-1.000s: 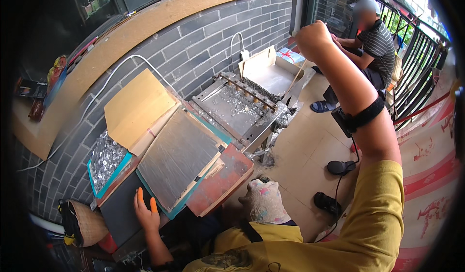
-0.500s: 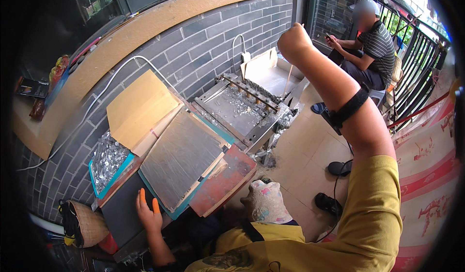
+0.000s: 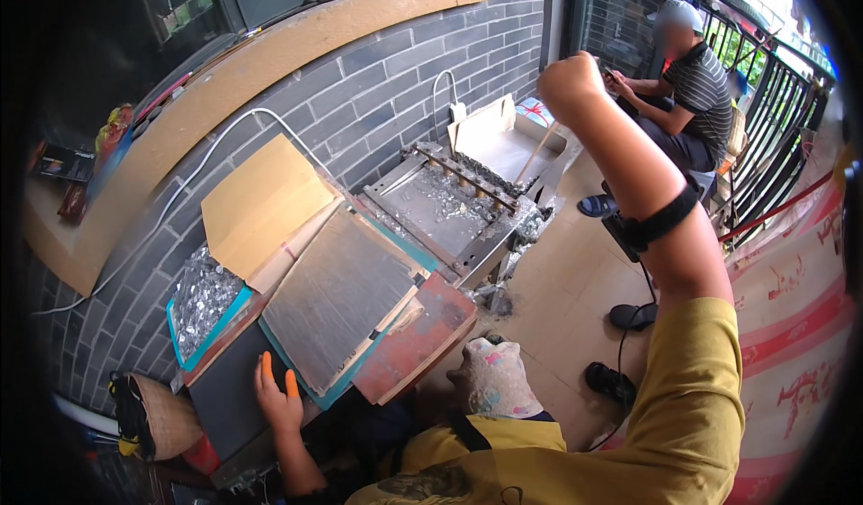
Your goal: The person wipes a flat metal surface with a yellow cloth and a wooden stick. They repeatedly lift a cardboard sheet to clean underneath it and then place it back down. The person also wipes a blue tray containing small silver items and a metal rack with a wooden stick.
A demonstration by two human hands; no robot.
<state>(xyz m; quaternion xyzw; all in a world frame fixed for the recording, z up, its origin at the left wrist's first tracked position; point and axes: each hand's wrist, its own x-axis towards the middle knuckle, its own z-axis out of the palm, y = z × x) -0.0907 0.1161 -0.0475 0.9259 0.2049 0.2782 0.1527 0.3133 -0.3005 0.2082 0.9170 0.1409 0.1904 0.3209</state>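
Note:
Raised out ahead on the right, my right hand (image 3: 573, 87) is closed around the top of a thin pale stick (image 3: 538, 153). The stick slants down to the left, its lower end near the far edge of a metal machine bed (image 3: 413, 201) strewn with silvery flakes. My left hand (image 3: 282, 403), orange covers on two fingers, has its fingers apart beside a dark board (image 3: 218, 406). Just ahead of that hand lies a stack of sheets topped by a grey film-covered one (image 3: 342, 289). Whether the left palm touches the board is unclear.
A teal-edged tray (image 3: 235, 312) of silvery scraps and a tan card (image 3: 265, 190) lie against the brick wall. A reddish board (image 3: 418, 339) sits right of the stack. An open pale box (image 3: 508, 150) stands beyond the machine. A seated person (image 3: 697, 101) holds a phone at far right.
My right hand has shifted right and slightly down, and the stick leans more. A blue-and-white item with a red strip now shows behind it. My left hand has barely moved.

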